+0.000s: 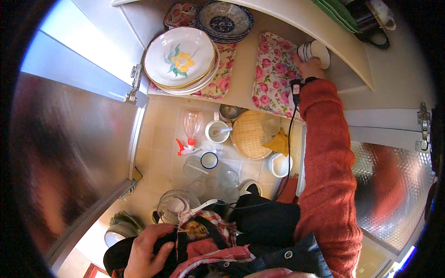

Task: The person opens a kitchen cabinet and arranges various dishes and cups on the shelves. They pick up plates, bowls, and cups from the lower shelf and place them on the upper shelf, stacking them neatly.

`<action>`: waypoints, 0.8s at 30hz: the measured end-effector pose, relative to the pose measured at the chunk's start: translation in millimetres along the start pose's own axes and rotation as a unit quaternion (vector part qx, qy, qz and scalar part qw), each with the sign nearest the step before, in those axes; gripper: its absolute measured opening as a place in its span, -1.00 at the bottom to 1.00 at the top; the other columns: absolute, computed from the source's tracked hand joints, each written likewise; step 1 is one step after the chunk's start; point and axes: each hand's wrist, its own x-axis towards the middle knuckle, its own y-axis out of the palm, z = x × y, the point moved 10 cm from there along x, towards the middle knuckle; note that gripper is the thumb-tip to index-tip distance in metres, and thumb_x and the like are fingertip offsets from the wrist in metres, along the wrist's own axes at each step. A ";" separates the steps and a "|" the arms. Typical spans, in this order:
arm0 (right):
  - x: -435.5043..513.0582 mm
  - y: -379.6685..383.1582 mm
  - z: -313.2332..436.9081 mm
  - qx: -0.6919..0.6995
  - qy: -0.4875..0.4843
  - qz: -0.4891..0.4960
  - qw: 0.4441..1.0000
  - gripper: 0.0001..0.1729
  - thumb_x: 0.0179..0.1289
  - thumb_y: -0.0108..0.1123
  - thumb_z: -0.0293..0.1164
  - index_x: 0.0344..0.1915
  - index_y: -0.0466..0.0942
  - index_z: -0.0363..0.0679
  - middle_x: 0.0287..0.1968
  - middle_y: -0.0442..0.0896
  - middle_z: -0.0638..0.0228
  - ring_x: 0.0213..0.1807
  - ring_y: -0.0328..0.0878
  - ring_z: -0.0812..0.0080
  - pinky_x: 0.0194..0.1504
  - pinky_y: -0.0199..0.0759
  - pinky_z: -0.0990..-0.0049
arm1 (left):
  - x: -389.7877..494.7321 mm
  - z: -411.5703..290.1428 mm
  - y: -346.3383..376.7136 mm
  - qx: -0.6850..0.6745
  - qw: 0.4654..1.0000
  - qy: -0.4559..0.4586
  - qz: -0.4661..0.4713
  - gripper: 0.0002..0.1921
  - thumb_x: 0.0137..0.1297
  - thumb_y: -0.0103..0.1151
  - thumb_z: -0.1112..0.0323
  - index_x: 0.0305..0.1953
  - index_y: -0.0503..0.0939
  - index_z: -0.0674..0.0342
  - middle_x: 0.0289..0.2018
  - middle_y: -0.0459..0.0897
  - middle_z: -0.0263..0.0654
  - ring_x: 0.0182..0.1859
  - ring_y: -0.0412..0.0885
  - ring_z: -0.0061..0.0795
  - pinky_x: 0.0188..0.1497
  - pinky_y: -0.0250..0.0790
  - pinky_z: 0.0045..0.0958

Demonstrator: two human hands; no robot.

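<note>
My right hand (pixel 310 67) reaches into the open cabinet, its fingers around a tilted stack of white bowls (pixel 318 52) with dark rims. Under that hand lies a rose-patterned mat (pixel 276 73) on the shelf. To its left, a stack of plates (pixel 179 57), the top one painted with a yellow flower, sits on another rose-patterned mat (pixel 222 81). Dark patterned bowls (pixel 224 21) are nested behind the plates. My left hand (pixel 149 248) is low, close to my body, with thumb and fingers apart and nothing visible in it.
Open doors flank me at left (pixel 80 139) and right (pixel 389 187). Below the shelf, a tiled surface holds a spray bottle (pixel 193 127), a white mug (pixel 217 132), a blue-rimmed mug (pixel 209 160), a woven bamboo tray (pixel 248 139), a white bowl (pixel 281 165) and several glasses (pixel 229 179). A black cable (pixel 290 139) hangs beside my right sleeve.
</note>
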 end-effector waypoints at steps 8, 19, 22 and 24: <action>-25.3 -41.4 16.7 -0.029 0.009 0.004 1.000 0.11 0.03 -0.12 0.46 0.00 0.44 -0.51 -0.02 0.53 -0.21 0.10 0.48 -0.03 0.11 0.34 0.24 | 16.4 -4.3 4.9 -0.019 0.998 0.035 0.043 -0.69 0.19 0.11 0.49 0.00 0.46 0.34 -0.10 0.58 -0.07 -0.05 0.58 -0.19 0.01 0.40 -0.34; -23.9 -45.3 5.1 -0.071 0.008 0.107 0.992 -0.14 0.08 -0.06 0.38 0.01 0.55 -0.14 -0.04 0.57 -0.10 0.05 0.51 0.04 0.07 0.37 0.24 | 45.8 1.4 10.9 -0.038 0.990 0.074 0.116 -0.67 0.19 0.17 0.48 0.00 0.45 0.33 -0.16 0.57 -0.03 -0.12 0.57 -0.06 -0.06 0.41 -0.31; -24.3 -51.9 9.0 -0.111 -0.087 0.045 0.989 -0.41 0.28 -0.05 0.11 0.07 0.51 -0.08 -0.04 0.55 -0.11 0.01 0.52 -0.01 0.05 0.41 0.28 | 50.3 5.2 10.6 -0.039 0.988 0.076 0.127 -0.66 0.19 0.17 0.47 0.00 0.45 0.32 -0.15 0.57 -0.04 -0.11 0.56 -0.04 -0.05 0.41 -0.29; -38.5 -55.1 29.9 -0.208 -0.256 0.001 0.944 -0.56 0.38 -0.08 -0.13 0.12 0.45 -0.12 -0.04 0.54 -0.09 -0.01 0.52 -0.03 0.04 0.44 0.32 | 52.1 6.9 9.9 -0.050 0.987 0.075 0.130 -0.67 0.19 0.17 0.47 0.00 0.45 0.32 -0.14 0.57 -0.04 -0.10 0.55 -0.03 -0.05 0.41 -0.28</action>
